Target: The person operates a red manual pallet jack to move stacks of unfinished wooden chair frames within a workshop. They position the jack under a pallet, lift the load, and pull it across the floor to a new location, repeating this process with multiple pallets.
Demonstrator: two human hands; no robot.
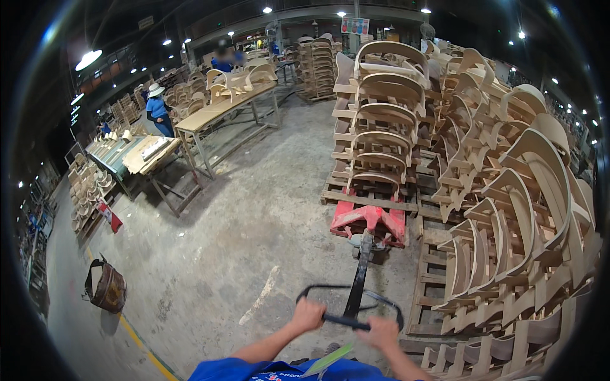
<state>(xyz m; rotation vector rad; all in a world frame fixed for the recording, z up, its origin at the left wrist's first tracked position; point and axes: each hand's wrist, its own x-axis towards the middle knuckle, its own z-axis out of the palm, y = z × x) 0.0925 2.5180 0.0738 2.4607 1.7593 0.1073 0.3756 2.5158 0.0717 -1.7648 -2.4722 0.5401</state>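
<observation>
Head view looks down on two bare hands closed around the black loop handle point(350, 306) of a red pallet jack point(368, 222). Nearest the body, the left hand point(307, 315) wraps its fingers fully over the left part of the crossbar, and the right hand point(380, 331) grips the right part the same way — both fists tight, nothing else in them. The two sit about level on the bar, so neither is clearly nearer the jack. From the handle the black tiller rises away from the person and slightly right, meeting the red pump body straight ahead; the jack's long axis runs directly away from the hands, and its forks point forward, under a wooden pallet point(368, 198). On that pallet stands a tall stack of curved wooden chair frames point(381, 120). Just to the right, touching or very near, a bigger heap of similar bent chair parts point(515, 216) rests on more pallets. To the left lies bare concrete floor point(254, 235) with a yellow line, and a brown bucket point(107, 289) stands well apart. Farther off are long work tables point(216, 114) — a person in blue with a white hat point(156, 105) stands beside them.
</observation>
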